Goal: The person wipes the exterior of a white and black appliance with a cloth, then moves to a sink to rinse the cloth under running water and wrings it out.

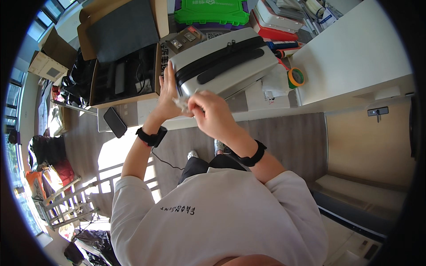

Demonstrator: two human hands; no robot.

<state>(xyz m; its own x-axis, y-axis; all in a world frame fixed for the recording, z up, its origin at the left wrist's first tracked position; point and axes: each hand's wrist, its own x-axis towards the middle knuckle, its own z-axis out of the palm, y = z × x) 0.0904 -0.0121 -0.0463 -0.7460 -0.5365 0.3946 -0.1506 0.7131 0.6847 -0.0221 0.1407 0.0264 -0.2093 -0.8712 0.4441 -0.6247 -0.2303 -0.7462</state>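
A silver hard-shell case [213, 83] with a black zipper band and a black carry handle [233, 66] lies on the counter. My left hand [168, 99] rests flat against its left end, fingers stretched upward along the shell. Pinched in the fingers of my right hand [213, 114] is a crumpled whitish tissue or cloth [181, 103], close to the case's near left corner. The bunched material partly covers my left palm's edge. Black bands circle both of my wrists.
Left of the case stands an open cardboard box [124, 99] with dark foam and a cable. A smartphone [114, 122] lies at the counter's front edge. Tape rolls [295, 78] and white paper [275, 83] sit right. A green toolbox lid [211, 12] is behind; a metal ladder [66, 199] is lower left.
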